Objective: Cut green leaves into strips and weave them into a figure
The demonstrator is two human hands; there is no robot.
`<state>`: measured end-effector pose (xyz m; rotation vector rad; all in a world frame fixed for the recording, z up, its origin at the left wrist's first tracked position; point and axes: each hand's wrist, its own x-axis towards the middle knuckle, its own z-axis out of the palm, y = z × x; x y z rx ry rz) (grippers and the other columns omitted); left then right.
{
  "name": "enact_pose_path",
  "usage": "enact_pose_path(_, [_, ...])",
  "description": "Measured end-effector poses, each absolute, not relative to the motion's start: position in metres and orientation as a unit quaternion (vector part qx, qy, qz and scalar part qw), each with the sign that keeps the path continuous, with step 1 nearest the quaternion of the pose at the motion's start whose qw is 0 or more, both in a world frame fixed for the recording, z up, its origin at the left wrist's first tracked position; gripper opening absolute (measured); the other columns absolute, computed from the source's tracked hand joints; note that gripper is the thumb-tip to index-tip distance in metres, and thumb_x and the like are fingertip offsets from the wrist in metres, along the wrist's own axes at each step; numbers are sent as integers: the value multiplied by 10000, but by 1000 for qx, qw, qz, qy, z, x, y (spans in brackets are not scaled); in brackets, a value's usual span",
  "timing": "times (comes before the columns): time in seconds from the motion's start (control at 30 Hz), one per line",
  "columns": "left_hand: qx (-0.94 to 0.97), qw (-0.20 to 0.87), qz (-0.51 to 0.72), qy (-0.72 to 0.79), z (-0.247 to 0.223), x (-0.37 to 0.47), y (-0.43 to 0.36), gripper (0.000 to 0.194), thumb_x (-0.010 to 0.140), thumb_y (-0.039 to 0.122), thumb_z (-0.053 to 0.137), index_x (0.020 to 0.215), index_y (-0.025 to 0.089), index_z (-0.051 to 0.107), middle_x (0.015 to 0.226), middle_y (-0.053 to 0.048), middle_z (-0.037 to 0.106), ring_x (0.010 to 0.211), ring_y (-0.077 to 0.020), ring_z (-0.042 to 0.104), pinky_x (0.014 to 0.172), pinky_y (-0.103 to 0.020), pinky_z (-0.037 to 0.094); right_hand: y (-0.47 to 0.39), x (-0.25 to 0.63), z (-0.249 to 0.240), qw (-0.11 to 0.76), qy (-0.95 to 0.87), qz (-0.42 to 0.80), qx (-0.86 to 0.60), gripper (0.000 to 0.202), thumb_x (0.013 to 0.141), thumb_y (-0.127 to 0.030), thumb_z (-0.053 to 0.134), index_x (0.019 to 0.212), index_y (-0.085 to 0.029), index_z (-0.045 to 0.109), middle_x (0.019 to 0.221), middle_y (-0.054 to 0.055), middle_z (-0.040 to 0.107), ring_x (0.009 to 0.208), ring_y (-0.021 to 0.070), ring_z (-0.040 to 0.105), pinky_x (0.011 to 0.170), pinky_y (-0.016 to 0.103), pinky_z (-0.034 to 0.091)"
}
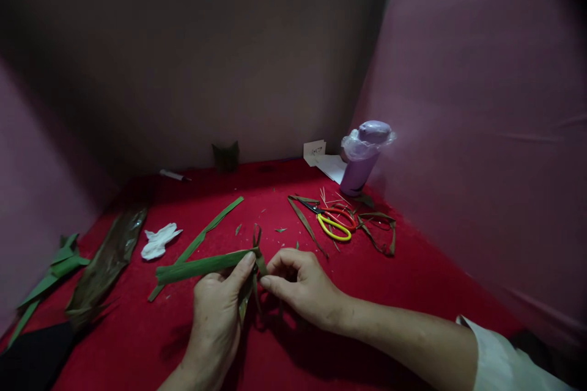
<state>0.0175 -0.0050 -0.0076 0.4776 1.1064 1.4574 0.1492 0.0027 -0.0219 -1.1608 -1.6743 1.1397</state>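
Observation:
My left hand (217,311) is closed on a folded green leaf strip (202,267), its thumb pressing near the right end. The strip points left above the red cloth. Brownish strands (257,244) stick up and hang down at that end. My right hand (302,287) is pinched against the same end from the right, thumb and index finger together at a brownish strand. Some of the folded piece lies hidden behind my left fingers. A narrow green leaf strip (215,221) lies on the cloth behind my hands.
Scissors (334,226) with red and yellow handles lie among dry strips (392,235) and thin sticks. A purple tumbler (360,171), a card (314,149), a pen (172,175), white tissue (159,241), brown leaves in plastic (110,256) and a folded green leaf (62,263) surround the red cloth's middle.

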Motion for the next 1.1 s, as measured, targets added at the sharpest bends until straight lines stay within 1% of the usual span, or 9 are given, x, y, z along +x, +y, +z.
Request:
enact_pose_path(0.1, [203,580,633,471,-6,16,-4,226,512,168,809,689,97,689,599,-15,695,523,-129,626,521,-218,511,2,150,-17,384,-691,408,-457,85,720,-129,615,650,-166,584,647,-25,555,599,97,496,550,200,381])
enact_pose_path(0.27, [194,582,641,461,0,14,-4,224,517,136,802,709,110,689,623,-16,710,529,-126,632,515,-210,512,9,160,1,340,-735,379,-448,104,724,-84,565,700,-178,601,647,-29,569,595,101,492,559,207,373])
enact_pose_path(0.37, [198,594,637,450,3,14,-6,175,551,138,785,693,107,687,599,-17,701,508,-112,621,508,-196,510,15,169,10,313,-781,324,-433,136,733,-57,556,717,-179,616,664,-19,593,635,116,506,619,233,371])
enact_pose_path(0.43, [201,611,624,443,4,13,-7,164,565,135,778,698,103,688,595,-21,698,507,-113,620,505,-195,511,18,174,15,308,-799,274,-437,117,748,-74,577,740,-179,627,688,-11,608,665,125,514,670,257,364])
enact_pose_path(0.57, [200,642,597,438,3,11,-8,165,575,125,775,709,93,685,605,-35,701,511,-114,622,501,-189,508,17,173,20,325,-810,184,-452,78,776,-119,600,762,-193,622,696,-14,626,677,135,513,715,290,329])
enact_pose_path(0.77, [213,667,581,415,1,10,-10,151,619,128,755,751,107,684,650,-23,707,546,-111,628,533,-195,511,14,161,21,367,-778,171,-482,83,806,-187,608,724,-199,609,686,-17,636,670,137,531,703,286,331])
enact_pose_path(0.87, [221,667,581,412,1,10,-10,169,625,130,753,780,107,690,644,-20,702,543,-109,621,517,-191,497,13,156,23,399,-775,184,-454,75,809,-166,606,741,-198,604,719,-17,635,722,139,544,745,287,344])
enact_pose_path(0.97, [217,667,580,414,1,9,-10,174,608,129,762,765,99,694,617,-18,693,524,-108,616,497,-186,486,10,154,24,427,-772,188,-432,77,810,-130,583,793,-202,605,780,-4,637,796,154,550,791,302,350])
enact_pose_path(1.1, [212,668,581,414,3,8,-11,177,597,133,764,755,94,694,642,-39,707,540,-134,636,514,-217,509,7,155,25,430,-765,200,-436,107,804,-113,558,816,-204,612,785,3,643,782,158,561,769,299,369])
